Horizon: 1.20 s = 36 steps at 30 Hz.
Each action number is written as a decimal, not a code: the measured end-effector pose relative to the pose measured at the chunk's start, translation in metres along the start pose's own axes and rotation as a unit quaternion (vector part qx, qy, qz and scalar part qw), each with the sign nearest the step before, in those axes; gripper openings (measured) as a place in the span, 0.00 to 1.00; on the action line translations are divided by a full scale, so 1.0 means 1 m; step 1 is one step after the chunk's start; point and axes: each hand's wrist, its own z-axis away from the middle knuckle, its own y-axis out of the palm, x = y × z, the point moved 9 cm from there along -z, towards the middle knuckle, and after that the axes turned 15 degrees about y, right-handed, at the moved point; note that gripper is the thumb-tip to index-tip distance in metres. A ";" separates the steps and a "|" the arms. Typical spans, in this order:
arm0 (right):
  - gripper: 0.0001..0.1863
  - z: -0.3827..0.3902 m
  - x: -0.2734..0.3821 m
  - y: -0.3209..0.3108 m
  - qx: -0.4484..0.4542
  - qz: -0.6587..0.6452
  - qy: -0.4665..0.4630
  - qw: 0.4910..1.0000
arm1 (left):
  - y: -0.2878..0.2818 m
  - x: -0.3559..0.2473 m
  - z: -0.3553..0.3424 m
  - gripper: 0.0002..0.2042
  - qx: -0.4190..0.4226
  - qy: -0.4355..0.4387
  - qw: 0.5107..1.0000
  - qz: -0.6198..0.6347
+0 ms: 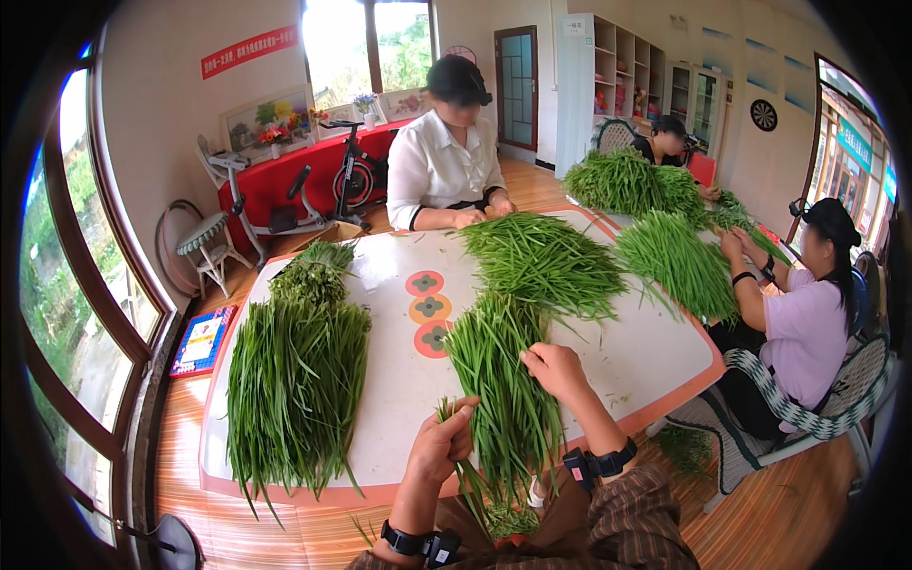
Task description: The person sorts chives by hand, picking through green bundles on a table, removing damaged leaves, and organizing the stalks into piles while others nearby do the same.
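A pile of long green stalks (503,394) lies at the near edge of the white tabletop (404,408), directly before the person, its lower ends hanging over the edge. The hands are apart: the left hand (443,443) pinches a few stalks (444,409) beside the pile's left flank, while the right hand (559,372) is at its right flank, fingers curled; whether it grips anything cannot be told. Just beyond, a second pile (546,266) spreads toward the far side, and a left pile (296,389) lies well apart. Opposite is a co-worker in a white blouse (442,171); at right, another in a pink top (798,347) sits in a woven chair (817,399).
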 end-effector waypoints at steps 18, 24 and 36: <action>0.13 0.098 0.071 -0.025 0.091 -0.167 -0.066 0.980 | 0.016 -0.022 0.002 0.10 -0.013 0.059 0.991 -0.122; 0.16 0.093 0.084 -0.008 0.288 -0.363 -0.047 0.885 | 0.028 -0.002 0.012 0.13 0.080 -0.043 0.996 -0.028; 0.06 0.114 0.107 -0.045 0.011 -0.102 -0.237 0.966 | 0.030 0.009 0.018 0.13 0.099 -0.117 0.986 0.068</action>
